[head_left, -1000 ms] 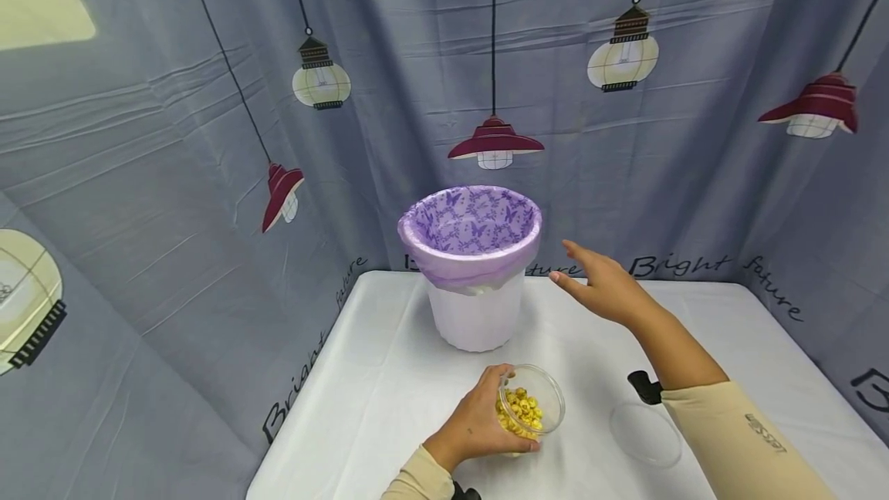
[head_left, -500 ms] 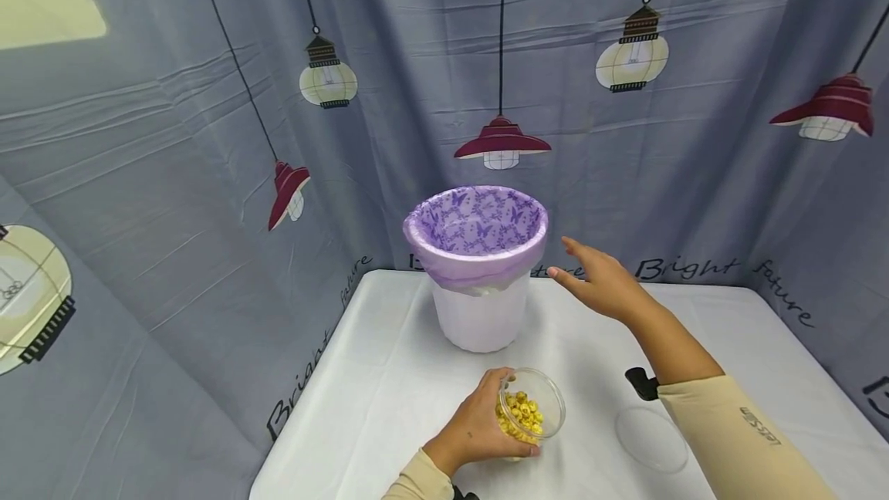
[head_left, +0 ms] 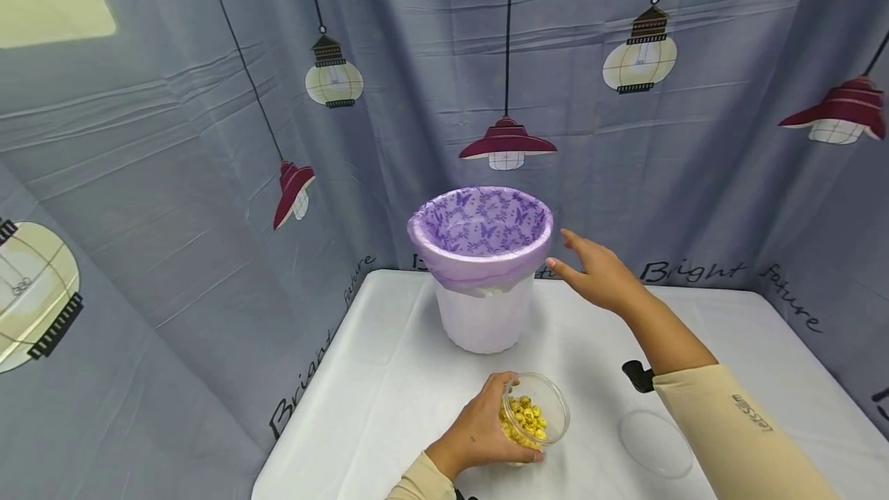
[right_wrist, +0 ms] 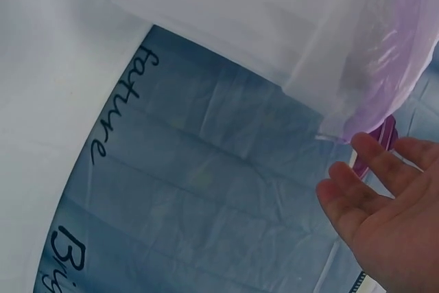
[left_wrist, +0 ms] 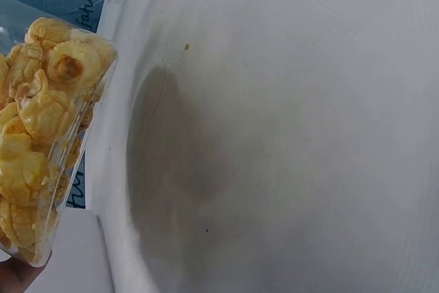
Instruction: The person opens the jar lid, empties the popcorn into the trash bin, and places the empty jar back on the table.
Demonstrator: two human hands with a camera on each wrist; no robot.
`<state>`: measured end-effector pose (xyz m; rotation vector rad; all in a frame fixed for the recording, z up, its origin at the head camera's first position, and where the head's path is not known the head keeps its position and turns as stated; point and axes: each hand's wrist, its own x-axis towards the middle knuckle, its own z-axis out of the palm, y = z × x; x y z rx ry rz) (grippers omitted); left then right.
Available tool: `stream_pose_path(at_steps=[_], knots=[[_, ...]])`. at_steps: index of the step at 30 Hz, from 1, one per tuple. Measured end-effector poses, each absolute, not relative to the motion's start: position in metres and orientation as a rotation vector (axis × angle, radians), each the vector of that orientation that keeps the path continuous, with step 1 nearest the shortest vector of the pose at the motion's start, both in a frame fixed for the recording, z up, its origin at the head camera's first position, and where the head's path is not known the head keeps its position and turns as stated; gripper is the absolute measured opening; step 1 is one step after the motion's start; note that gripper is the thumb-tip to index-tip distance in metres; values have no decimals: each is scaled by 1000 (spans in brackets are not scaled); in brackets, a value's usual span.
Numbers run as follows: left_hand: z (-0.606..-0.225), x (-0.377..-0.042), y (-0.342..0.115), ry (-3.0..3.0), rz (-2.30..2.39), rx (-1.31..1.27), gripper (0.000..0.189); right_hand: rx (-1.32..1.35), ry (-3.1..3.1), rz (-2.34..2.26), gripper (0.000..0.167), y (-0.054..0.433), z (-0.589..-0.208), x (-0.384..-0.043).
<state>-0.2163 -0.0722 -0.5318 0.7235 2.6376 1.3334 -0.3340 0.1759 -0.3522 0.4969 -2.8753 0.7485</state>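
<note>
My left hand (head_left: 482, 428) grips a clear plastic jar (head_left: 556, 407) of yellow caramel popcorn (head_left: 525, 417) above the front of the table. The jar has no lid on it and tilts toward the right. In the left wrist view the popcorn (left_wrist: 41, 114) shows through the jar's wall. Beside the lined trash bin (head_left: 486, 322), my right hand (head_left: 600, 276) is held up with its fingers loosely spread and nothing in them. In the right wrist view that hand (right_wrist: 398, 217) is close to the bin's purple bag (right_wrist: 391, 53); whether they touch I cannot tell.
A clear round lid (head_left: 655, 444) lies flat on the white tablecloth (head_left: 389, 400), right of the jar. The bin stands toward the back of the table, its purple butterfly-print bag (head_left: 486, 222) folded over the rim. A grey-blue curtain (head_left: 208, 292) with printed lamps hangs behind and beside the table.
The head view has shifted slightly, so the scene sits a little further right. My right hand has moved closer to the bin's rim. The left hand still holds the jar.
</note>
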Motion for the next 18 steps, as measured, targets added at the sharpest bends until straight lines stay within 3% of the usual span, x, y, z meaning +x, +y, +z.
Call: stream_pose_path(at_steps=[8, 18], knots=[[-531, -216, -74, 2661, 1321, 726, 107, 520, -2859, 790, 83, 169, -346, -341], [-533, -216, -77, 2675, 1316, 712, 107, 539, -2884, 791, 89, 160, -335, -352]])
